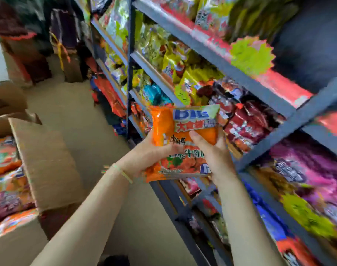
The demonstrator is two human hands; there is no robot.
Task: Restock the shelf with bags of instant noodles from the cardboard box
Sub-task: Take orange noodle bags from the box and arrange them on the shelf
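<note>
Both hands hold 1 orange noodle bag (pixel 183 141) in the air, just in front of the shelf's (pixel 290 121) front edge. The left hand (pixel 150 156) grips its left side; the right hand (pixel 213 150) clasps its right side, fingers (pixel 197 138) curled over the face. Risk: the slick, puffy wrapper may snag the dark red packs (pixel 246 123) and dislodge them. The bag's long axis runs bottom-to-top, top toward the shelf. The cardboard box (pixel 47 160) stands open at left.

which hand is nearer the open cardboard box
Left. The left hand grips the orange noodle bag on the side facing the cardboard box; the right hand grips the bag's far side, by the shelf.
</note>
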